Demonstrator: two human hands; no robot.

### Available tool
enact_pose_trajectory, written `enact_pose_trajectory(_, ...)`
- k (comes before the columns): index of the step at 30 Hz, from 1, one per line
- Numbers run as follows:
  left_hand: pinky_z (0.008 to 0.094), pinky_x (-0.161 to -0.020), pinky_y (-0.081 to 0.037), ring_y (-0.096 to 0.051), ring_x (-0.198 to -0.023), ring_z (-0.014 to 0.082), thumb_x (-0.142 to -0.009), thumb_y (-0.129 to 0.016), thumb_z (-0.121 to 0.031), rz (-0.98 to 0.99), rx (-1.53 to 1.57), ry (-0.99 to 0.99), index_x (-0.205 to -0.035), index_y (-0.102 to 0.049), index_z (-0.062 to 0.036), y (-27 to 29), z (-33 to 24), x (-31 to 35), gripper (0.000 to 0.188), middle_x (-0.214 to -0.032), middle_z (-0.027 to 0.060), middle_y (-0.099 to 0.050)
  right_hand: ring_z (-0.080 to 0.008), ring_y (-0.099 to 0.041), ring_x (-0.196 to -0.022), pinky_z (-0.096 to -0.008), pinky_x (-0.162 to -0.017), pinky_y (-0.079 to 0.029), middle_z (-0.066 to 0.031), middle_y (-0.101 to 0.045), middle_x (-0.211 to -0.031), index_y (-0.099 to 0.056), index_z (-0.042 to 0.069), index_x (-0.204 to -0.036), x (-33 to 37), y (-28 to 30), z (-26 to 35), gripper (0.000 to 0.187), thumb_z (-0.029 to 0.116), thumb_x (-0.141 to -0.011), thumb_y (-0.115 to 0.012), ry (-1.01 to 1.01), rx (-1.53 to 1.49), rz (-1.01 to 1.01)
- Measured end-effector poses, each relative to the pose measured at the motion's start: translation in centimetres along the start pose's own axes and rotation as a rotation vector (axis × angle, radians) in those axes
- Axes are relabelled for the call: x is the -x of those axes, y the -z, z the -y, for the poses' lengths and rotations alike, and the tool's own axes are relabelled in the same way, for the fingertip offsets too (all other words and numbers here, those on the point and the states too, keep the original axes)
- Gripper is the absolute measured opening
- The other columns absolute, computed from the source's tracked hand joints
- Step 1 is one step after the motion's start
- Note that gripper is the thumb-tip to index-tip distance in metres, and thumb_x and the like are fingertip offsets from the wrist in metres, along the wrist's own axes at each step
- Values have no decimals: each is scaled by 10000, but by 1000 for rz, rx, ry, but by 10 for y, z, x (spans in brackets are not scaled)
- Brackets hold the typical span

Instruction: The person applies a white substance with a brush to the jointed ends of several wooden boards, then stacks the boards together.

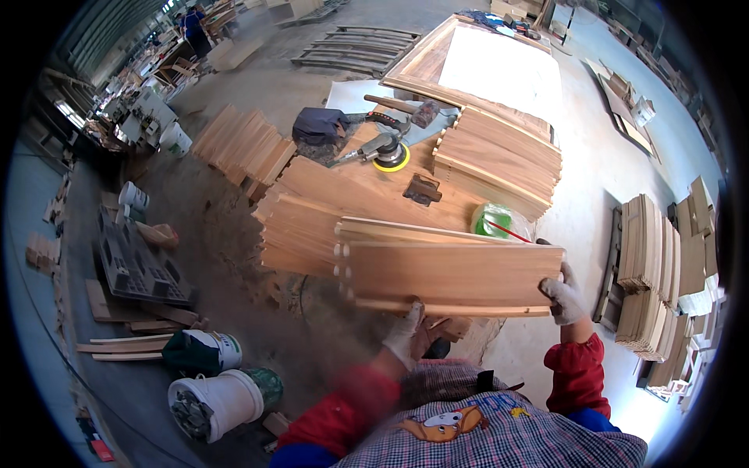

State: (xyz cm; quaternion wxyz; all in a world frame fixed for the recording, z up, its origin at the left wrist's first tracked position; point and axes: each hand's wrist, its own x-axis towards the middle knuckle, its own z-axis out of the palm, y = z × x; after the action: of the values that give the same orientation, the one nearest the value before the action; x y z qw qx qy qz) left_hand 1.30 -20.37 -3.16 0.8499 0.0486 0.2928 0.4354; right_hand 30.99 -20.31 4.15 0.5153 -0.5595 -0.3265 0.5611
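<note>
A long wooden board (452, 269) with a notched left end is held tilted in front of me, its broad face toward me. My right hand (566, 296), in a whitish glove, is closed round the board's right end. At the lower edge, left of the middle, my gloved left hand (409, 331) grips it; some of its fingers are hidden behind the board. Just behind stands another pale-edged board (406, 228). More notched boards (304, 207) lie on the worktable (456, 209) to the left. Past the held board sits a green tape roll (491, 221) with a red stick across it.
A sander (390, 156) with a yellow-rimmed pad, hammers (386, 119) and a dark cloth (320, 125) lie at the table's far side. Boards are stacked at right (499, 156). Buckets (214, 402) stand on the floor at left, board stacks (647, 265) at right.
</note>
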Motion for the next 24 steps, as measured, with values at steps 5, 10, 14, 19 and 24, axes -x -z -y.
enact_pose_trajectory(5, 392, -975, -461, -519, -1178, 268, -924, -566, -461, 22, 28, -94, -1316, -452, -73, 15, 4, 26, 563, -1255, 112, -538, -210, -474, -1217, -338, -1045, -366, -127, -505, -1302, -327, -46, -1423, 43, -48, 32, 934, 267, -667, -777, 181, 188, 98)
enact_pose_trajectory(10, 456, -1034, -390, -450, -1249, 292, -924, -517, -517, -75, 53, -336, -1386, -387, -89, 45, -45, 60, 643, -1365, 115, -445, -253, -403, -1299, -368, -1083, -319, -168, -411, -1407, -220, -49, -1467, 77, -93, 3, 1085, 343, -681, -857, 246, 252, 221)
enact_pose_trajectory(14, 507, -1080, -334, -394, -1306, 311, -925, -478, -561, -233, 70, -710, -1442, -334, -102, 84, -114, 105, 707, -1454, 117, -370, -296, -333, -1370, -397, -1120, -277, -235, -321, -1475, -154, -54, -1475, 70, -164, -4, 1098, 377, -721, -827, 244, 416, 800)
enact_pose_trajectory(19, 529, -1109, -297, -355, -1340, 326, -918, -469, -582, -448, 76, -1022, -1474, -290, -107, 146, -173, 171, 753, -1501, 124, -320, -389, -391, -1304, -430, -1074, -329, -245, -397, -1414, -349, -2, -1412, -17, -184, -14, 866, 514, -802, -685, 676, 1113, 448)
enact_pose_trajectory(24, 523, -1118, -282, -335, -1349, 334, -907, -487, -580, -708, 70, -1199, -1480, -261, -104, 201, -192, 221, 778, -1506, 133, -298, -388, -406, -1280, -447, -1045, -357, -213, -454, -1366, -444, 44, -1347, -103, -200, -2, 716, 487, -819, -638, 300, 1343, 380)
